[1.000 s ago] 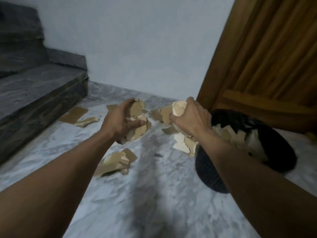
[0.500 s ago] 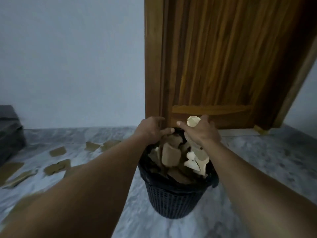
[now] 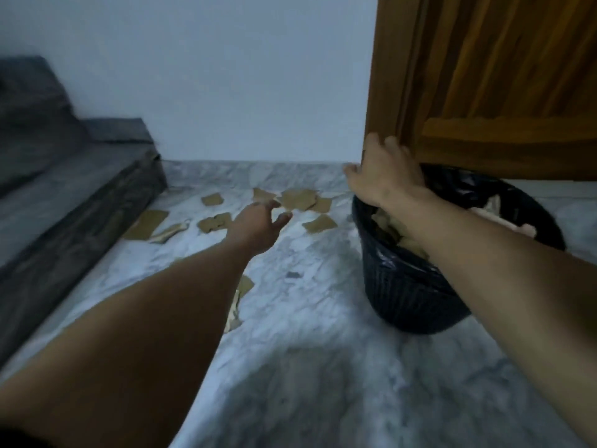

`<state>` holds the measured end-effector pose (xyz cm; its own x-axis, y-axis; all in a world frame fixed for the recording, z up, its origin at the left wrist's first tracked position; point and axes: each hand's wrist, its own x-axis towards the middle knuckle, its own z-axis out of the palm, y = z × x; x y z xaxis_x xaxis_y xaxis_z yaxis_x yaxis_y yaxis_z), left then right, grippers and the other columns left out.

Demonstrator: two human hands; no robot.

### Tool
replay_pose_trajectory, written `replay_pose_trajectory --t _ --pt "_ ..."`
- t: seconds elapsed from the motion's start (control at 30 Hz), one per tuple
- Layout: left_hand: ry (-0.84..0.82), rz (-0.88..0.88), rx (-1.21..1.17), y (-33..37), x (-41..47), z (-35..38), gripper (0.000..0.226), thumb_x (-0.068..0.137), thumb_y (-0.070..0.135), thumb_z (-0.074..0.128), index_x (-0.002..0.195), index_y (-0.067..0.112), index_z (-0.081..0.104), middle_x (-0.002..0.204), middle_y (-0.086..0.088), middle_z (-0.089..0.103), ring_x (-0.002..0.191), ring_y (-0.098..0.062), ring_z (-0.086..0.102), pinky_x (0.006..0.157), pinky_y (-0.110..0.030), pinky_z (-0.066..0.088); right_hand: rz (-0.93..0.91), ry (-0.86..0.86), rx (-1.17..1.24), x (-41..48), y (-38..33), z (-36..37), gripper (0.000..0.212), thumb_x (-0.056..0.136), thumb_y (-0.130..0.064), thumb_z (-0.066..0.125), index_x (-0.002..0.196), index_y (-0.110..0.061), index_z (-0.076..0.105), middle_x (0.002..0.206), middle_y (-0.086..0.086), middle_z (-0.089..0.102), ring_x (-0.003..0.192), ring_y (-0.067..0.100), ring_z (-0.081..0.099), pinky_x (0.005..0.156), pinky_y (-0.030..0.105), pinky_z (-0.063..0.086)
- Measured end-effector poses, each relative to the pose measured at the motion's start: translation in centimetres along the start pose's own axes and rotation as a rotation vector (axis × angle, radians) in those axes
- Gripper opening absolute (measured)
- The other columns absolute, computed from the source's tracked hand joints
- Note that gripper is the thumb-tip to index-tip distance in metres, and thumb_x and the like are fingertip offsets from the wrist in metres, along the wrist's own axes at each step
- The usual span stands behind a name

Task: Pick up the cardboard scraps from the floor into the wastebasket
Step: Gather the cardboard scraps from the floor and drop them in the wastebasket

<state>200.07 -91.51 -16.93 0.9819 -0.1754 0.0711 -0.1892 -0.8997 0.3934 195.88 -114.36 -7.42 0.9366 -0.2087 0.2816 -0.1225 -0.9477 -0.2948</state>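
Several brown cardboard scraps [image 3: 298,199] lie scattered on the marble floor [image 3: 307,367] by the far wall, and another scrap [image 3: 240,295] shows beside my left forearm. My left hand [image 3: 258,223] stretches out over the floor toward the far scraps, fingers spread, holding nothing. The black wastebasket [image 3: 407,295] with a bin liner stands at the right, with cardboard pieces [image 3: 400,236] inside it. My right hand [image 3: 384,173] hovers above the basket's far left rim, fingers loosely spread and empty.
A wooden door [image 3: 484,79] rises right behind the basket. Dark stone steps [image 3: 61,189] run along the left side. A white wall [image 3: 226,79] closes the back.
Both hands have let their cardboard scraps drop into the basket. My left hand has swung left, out over the floor scraps. The view has turned left.
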Motion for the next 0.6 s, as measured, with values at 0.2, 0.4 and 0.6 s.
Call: replay_pose_trajectory --t 0.2,0.4,0.6 --pt "-0.026 -0.237 0.068 -17.4 -5.6 3.4 0.069 0.094 0.064 0.047 0.149 0.023 0.042 0.145 -0.018 0.048 0.131 -0.038 0.048 0.102 -0.047 0.045 -0.094 -0.182 0.041 -2.3 -11.0 9.8 0.058 0.098 -0.049 0.049 0.143 -0.013 0.038 0.144 0.018 0.04 0.131 0.041 0.042 0.098 0.052 0.044" --pt "-0.113 -0.429 0.051 -29.1 -8.5 6.0 0.085 0.091 0.077 0.031 0.161 0.034 0.008 0.168 -0.012 -0.004 0.154 -0.036 -0.006 0.121 -0.059 0.005 -0.029 -0.614 0.046 -7.3 -17.6 23.7 0.103 0.082 -0.076 0.058 0.158 -0.022 0.015 0.165 0.013 0.01 0.15 0.037 0.017 0.114 0.059 0.029" --pt "-0.174 -0.245 0.079 -33.8 -2.5 7.2 0.069 0.1 0.064 0.023 0.161 0.033 0.008 0.168 -0.014 0.001 0.154 -0.037 0.001 0.119 -0.06 0.009 0.035 -0.869 0.008 -10.4 -20.6 34.6 0.145 0.052 -0.101 0.05 0.156 -0.031 -0.023 0.162 0.01 -0.033 0.148 0.037 -0.031 0.11 0.074 -0.013"
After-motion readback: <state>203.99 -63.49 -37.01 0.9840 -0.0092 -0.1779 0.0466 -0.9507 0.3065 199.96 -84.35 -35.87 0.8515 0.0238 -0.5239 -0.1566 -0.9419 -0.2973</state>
